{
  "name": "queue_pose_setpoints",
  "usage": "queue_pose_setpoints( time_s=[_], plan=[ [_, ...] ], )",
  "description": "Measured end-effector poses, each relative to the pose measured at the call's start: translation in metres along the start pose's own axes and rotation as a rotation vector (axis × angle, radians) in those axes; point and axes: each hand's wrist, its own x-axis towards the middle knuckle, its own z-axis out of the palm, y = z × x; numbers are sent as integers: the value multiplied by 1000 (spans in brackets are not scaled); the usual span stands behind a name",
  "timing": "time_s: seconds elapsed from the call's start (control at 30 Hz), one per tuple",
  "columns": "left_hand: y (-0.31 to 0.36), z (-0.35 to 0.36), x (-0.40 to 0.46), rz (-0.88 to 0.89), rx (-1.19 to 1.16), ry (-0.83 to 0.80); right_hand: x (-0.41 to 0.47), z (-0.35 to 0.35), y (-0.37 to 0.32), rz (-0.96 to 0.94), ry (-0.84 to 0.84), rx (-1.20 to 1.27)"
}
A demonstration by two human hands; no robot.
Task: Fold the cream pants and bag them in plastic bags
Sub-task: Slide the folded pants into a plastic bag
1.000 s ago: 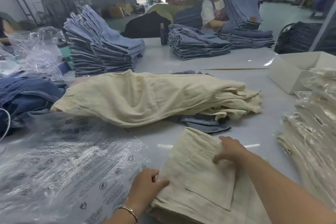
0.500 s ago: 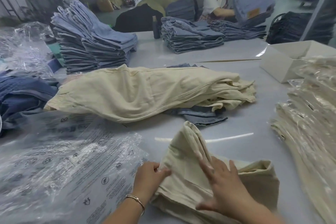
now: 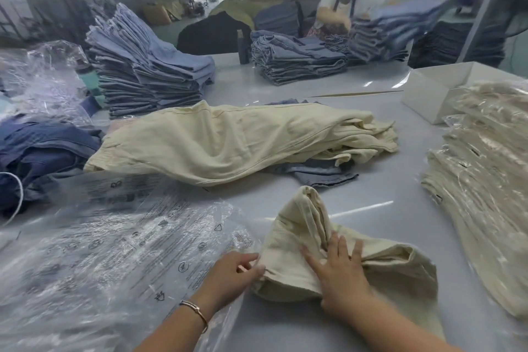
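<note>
Beside printed plastic bags (image 3: 114,251), writing seemingly illegible, hands press cream pants (image 3: 343,260).

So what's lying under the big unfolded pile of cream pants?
Blue denim pokes out beneath the cream pile's near right edge, and a sliver shows behind it. How far the denim runs underneath is hidden by the cream fabric.

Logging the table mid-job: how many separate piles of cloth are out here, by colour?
Cream, unbagged: 2, the pants under both hands and the loose heap behind.
Cream, bagged: 1 stack at right.
Light blue denim: 3 stacks.
Dark blue: 1 heap at left.
Grey-blue: 1 piece under the cream heap.
Total: 8.
</note>
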Motion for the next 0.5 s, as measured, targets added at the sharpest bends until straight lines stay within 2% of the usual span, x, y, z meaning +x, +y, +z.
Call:
queue_pose_setpoints(
  time_s=[0.07,0.13,0.27,0.5],
  plan=[
    [-1,-2,-11,-1,-2,-114,3,-5,4,15,29,33],
    [-5,-1,-20,20,-4,-147,6,-10,12,18,93,91],
    [-12,-1,-27,30,123,-12,12,-14,30,28,216,286],
    [-15,-9,-30,-105,-63,53,10,-37,79,206,427,699]
  ],
)
